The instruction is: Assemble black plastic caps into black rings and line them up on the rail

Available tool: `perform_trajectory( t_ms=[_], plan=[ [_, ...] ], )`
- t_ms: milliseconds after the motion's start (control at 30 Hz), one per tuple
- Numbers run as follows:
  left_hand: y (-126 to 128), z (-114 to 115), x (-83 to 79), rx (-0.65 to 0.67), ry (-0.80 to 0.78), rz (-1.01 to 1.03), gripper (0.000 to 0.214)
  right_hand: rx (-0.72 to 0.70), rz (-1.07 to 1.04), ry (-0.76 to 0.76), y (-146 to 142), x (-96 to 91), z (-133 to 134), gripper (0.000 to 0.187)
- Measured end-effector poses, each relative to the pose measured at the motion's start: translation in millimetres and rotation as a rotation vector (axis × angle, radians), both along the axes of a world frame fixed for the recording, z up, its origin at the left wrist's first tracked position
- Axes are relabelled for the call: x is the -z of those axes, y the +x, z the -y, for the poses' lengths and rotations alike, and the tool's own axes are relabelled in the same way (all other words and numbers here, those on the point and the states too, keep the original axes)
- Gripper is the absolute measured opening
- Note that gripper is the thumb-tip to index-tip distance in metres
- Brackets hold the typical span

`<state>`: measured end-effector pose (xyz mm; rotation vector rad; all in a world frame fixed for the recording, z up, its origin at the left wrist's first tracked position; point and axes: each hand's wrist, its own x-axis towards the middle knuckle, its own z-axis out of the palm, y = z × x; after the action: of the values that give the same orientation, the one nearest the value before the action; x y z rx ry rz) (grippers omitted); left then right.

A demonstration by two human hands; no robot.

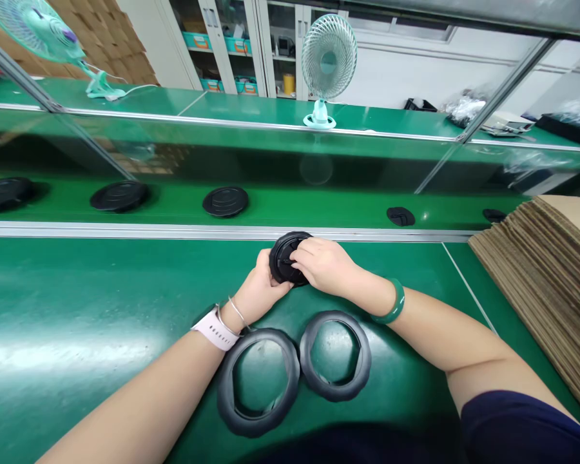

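Note:
A round black disc-shaped part [281, 259] with a ridged rim is held above the green bench, near its far edge. My left hand [261, 289] is closed on the disc's left and lower rim. The fingers of my right hand [326, 265] pinch at the raised middle of the disc and cover its right side. Two dark grey rings lie on the bench below my hands: a larger ring [226, 393] by my left wrist and a smaller ring [366, 357] to its right, their edges nearly touching.
Beyond a metal rail [125, 230] runs a green belt [290, 209] carrying black discs [225, 202] and a smaller black piece [400, 216]. Stacked cardboard sheets [536, 283] stand at right. A fan [328, 58] sits on the far shelf.

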<state>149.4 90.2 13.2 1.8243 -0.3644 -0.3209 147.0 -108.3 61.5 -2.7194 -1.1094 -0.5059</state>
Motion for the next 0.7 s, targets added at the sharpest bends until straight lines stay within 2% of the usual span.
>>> perform_trajectory(
  t_ms=[200,500,600,700],
  plan=[
    [2,1,2.5,-0.015,-0.019,0.011,0.056,0.075,-0.063,-0.048,-3,-5.9,-7,0.007],
    [3,3,2.0,-0.05,-0.006,-0.014,0.059,-0.02,-0.044,0.127,5,14.5,5,0.004],
    [2,-2,-6.4,-0.09,0.063,0.052,0.06,-0.071,0.035,0.182,7,12.6,7,0.007],
    [-1,-4,-21.5,-0.113,0.119,0.159,0.057,-0.122,0.178,0.135,0,-4.3,10,0.014]
  ],
)
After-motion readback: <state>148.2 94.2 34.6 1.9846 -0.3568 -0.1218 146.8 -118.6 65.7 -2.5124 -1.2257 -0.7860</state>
